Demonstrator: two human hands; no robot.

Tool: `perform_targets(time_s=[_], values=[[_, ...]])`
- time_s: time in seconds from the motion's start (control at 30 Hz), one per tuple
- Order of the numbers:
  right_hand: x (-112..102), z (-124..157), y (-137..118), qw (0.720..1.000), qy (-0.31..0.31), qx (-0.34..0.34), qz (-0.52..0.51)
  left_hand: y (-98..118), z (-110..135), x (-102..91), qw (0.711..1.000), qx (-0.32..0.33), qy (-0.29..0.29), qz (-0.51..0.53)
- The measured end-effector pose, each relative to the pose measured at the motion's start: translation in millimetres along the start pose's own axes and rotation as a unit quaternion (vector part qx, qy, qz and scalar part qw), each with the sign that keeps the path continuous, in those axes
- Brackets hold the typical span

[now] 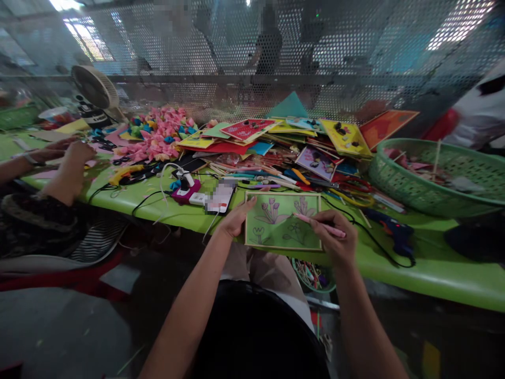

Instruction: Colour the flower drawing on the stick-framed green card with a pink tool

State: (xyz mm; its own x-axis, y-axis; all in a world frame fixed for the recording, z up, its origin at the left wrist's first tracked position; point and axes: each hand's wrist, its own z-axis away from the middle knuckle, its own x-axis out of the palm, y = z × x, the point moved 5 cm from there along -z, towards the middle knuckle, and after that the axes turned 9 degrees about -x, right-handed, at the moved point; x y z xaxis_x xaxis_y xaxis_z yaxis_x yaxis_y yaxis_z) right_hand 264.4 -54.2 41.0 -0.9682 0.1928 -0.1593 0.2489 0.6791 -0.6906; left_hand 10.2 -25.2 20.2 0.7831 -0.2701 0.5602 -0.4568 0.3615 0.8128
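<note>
Gripping the green card (283, 222) by its left edge, the left hand (235, 218) steadies it at the near edge of the tabletop (453, 273); the right hand (340, 243) pinches a pink pen (334, 230). Four flower drawings (271, 212) stand outlined, the upper two looking purple-tinted, the lower apparently left uncoloured. A pale rim (284, 248) frames them.

Head-worn view, looking forward and down from above the wearer's lap (272, 266). The left hand (238, 217) and right hand (338, 237) lie at close range, below mid-height; the green table (437, 273) spans the full width, slanting down rightward, and a perforated screen (355, 34) closes the upper background.
</note>
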Motion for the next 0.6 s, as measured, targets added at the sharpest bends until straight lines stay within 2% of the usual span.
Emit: perform_targets(time_s=[0.2,0.6], values=[[-5.3,-0.3,-0.5,0.999,0.010,-0.012,0.032,2.6,1.5,1.4,1.000,0.002,0.021,-0.005],[-11.9,-3.1,-7.6,0.997,0.062,-0.009,0.052,-0.2,-0.7,-3.1,1.000,0.012,-0.004,0.001]])
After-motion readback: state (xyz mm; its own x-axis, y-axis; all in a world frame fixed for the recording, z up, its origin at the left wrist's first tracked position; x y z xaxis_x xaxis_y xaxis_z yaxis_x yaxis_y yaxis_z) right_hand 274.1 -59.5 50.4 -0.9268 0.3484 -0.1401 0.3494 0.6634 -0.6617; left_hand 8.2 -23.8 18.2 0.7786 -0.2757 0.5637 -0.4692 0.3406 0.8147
